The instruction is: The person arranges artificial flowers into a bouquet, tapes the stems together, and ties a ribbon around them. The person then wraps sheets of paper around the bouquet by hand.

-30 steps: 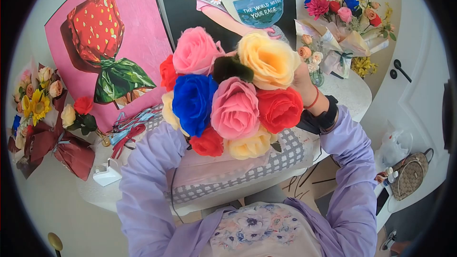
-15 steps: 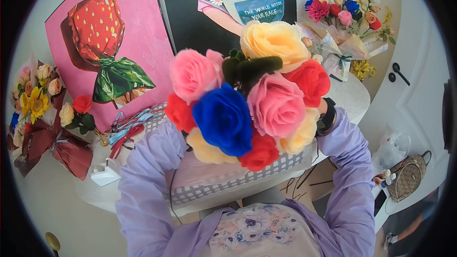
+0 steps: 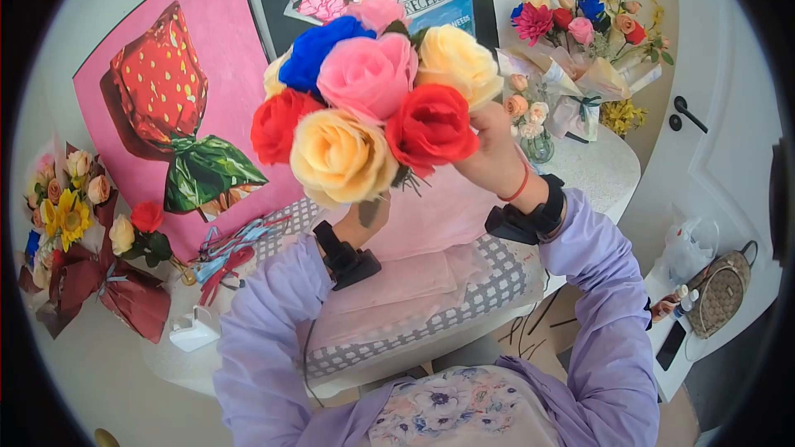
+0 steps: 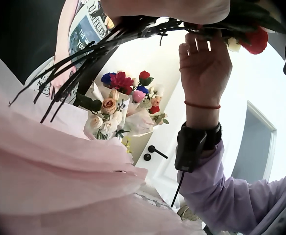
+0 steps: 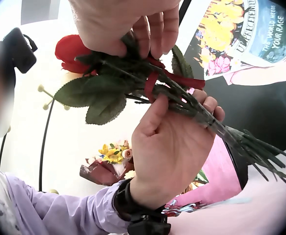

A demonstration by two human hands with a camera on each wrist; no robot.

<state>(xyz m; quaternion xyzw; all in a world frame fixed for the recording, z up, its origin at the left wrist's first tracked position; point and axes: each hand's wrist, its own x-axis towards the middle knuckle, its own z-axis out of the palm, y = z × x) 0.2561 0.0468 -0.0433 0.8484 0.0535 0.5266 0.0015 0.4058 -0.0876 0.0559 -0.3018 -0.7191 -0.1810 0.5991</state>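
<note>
A bouquet of artificial roses (image 3: 368, 79) in pink, blue, red and cream is held up in front of the body. My left hand (image 5: 174, 147) grips its bundled green stems (image 5: 233, 139), thumb laid along them near a narrow red ribbon (image 5: 151, 85) tied around the bundle. Just under the flower heads, my right hand (image 3: 493, 153) holds the bouquet with bent fingers among the leaves (image 5: 106, 95). Those fingertips are close beside the ribbon, partly hidden by stems and leaves. Bare stem ends (image 4: 59, 93) fan out beyond the left hand.
Pale pink wrapping sheets (image 3: 397, 281) lie on a grey-patterned cloth (image 3: 497, 273) on the table. Ribbons (image 3: 224, 252) and a white object (image 3: 195, 329) lie at left. Wrapped bouquets stand left (image 3: 108, 273) and right (image 3: 580, 74), near a small glass vase (image 3: 540, 147).
The bouquet has turned and shifted up and left, bringing a cream rose to the front. Both hands, largely hidden behind the flowers before, now show below and beside them. The head view has tilted slightly.
</note>
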